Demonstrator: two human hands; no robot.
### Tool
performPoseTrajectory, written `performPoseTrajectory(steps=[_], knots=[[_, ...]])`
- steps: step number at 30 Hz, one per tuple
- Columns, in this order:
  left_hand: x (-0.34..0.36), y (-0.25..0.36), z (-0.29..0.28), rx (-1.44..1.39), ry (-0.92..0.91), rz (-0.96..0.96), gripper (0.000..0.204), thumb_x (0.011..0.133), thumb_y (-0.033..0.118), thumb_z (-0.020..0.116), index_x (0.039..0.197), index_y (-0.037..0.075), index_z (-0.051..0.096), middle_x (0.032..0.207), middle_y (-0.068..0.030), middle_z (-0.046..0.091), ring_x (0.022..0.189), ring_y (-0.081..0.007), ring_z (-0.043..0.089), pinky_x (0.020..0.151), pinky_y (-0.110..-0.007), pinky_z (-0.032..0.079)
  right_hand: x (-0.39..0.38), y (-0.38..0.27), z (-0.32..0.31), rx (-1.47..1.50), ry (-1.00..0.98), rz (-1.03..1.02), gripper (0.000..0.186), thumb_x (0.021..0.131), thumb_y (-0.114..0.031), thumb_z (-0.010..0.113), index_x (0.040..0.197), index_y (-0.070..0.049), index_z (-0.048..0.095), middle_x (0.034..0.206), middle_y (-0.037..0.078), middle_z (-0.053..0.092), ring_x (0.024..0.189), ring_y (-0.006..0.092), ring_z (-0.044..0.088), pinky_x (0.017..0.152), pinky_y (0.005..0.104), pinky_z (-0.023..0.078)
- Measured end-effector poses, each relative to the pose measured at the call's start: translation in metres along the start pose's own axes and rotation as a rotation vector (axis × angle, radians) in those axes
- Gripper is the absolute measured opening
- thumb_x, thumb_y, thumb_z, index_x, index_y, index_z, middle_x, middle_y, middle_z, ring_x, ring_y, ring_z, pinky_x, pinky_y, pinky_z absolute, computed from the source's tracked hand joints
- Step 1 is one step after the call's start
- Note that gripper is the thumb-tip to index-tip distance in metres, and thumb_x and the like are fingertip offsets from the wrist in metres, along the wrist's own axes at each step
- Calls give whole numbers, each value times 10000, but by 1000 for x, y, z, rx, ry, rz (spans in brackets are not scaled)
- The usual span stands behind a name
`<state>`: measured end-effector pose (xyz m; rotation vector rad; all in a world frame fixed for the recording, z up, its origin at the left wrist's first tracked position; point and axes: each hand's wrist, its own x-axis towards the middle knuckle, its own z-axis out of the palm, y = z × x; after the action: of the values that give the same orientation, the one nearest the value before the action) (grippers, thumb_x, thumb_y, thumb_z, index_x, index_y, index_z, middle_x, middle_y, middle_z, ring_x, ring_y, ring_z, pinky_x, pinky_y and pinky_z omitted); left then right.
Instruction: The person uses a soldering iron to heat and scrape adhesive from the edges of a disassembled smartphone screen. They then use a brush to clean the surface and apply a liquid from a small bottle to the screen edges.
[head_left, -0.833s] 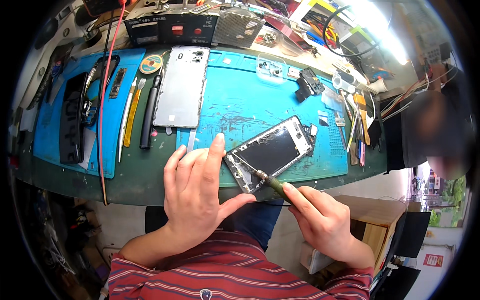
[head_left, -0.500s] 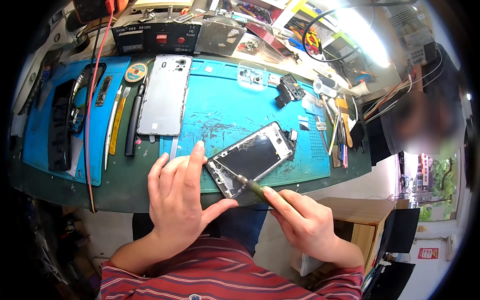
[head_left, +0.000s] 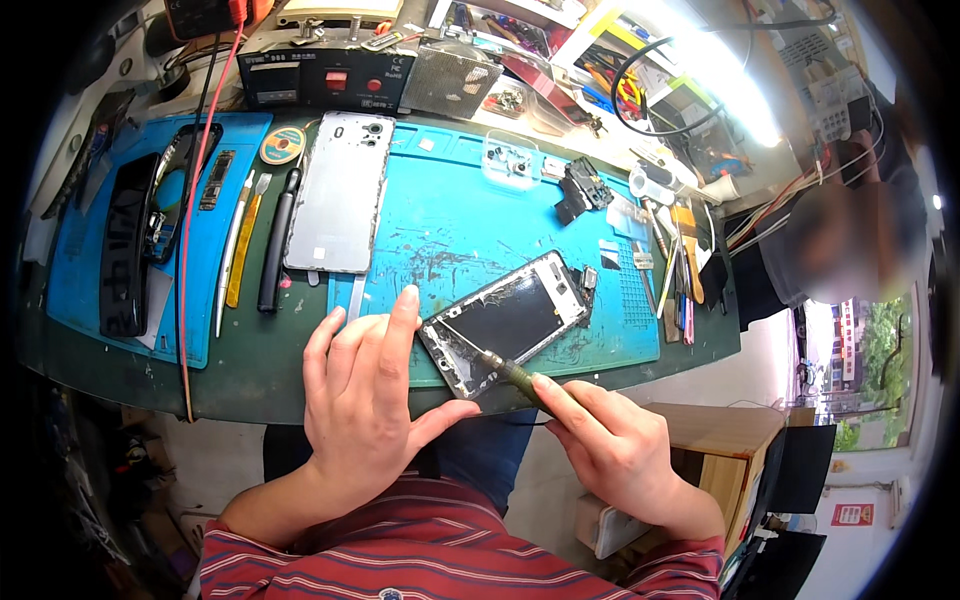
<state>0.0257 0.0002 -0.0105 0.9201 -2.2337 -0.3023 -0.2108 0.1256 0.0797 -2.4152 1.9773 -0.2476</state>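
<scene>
A smartphone frame (head_left: 558, 278) with a dark inner panel lies slanted across the front edge of the blue mat. My left hand (head_left: 362, 385) is at its near left end, fingers stretched out and spread. The thumb reaches along the near corner and the index finger points away beside the left edge; whether they press on the frame I cannot tell. In my right hand (head_left: 615, 445) is a soldering iron (head_left: 518, 376) with a green handle, closed in the fingers. Its thin metal tip slants over the frame's left end.
Left of the frame lie a silver phone back cover (head_left: 335, 200), a black pen-like tool (head_left: 278, 245) and yellow tweezers (head_left: 245, 245). A second mat (head_left: 85, 260) holds phone parts. Behind stands a black power unit (head_left: 320, 80). A small clear box (head_left: 510, 160) and camera-like module (head_left: 583, 190) sit farther back.
The view has shifted slightly, moving the bench a little rightward in the picture. Both hands, the soldering iron and the frame keep nearly the same places relative to each other.
</scene>
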Motion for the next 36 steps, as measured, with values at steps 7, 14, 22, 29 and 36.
performPoseTrajectory(steps=[7,14,22,29,36], knots=[[0,0,0,0,2,-1,1250,759,579,935,1668,-53,356,1279,-87,711,1177,-291,638,1215,-584,382,1,2,1,3,18,16,738,771,-2,773,1491,-155,718,1077,1,698,690,158,614,595,298,523],[0,0,0,-16,3,-5,1247,757,571,940,1672,-42,355,1285,-80,711,1178,-290,637,1215,-588,381,1,-1,2,-8,10,6,720,785,-8,776,1488,-152,721,1070,0,694,677,149,603,590,298,522],[-1,0,0,-8,0,-5,1243,760,578,934,1670,-44,360,1288,-81,713,1180,-290,635,1217,-588,380,-1,-3,4,9,1,-11,741,765,-2,766,1491,-140,713,1080,7,696,673,152,601,592,297,521],[-1,0,0,-5,-1,-5,1238,766,586,927,1669,-45,361,1286,-83,716,1179,-291,635,1216,-587,382,1,0,1,-10,3,-15,753,759,2,760,1496,-143,710,1077,10,694,683,158,612,597,300,528],[-2,0,1,10,0,2,1233,775,604,912,1667,-46,363,1281,-89,717,1169,-290,640,1213,-586,385,0,-2,2,13,-15,-33,760,753,-5,764,1496,-151,710,1069,1,693,678,154,610,592,293,523]])
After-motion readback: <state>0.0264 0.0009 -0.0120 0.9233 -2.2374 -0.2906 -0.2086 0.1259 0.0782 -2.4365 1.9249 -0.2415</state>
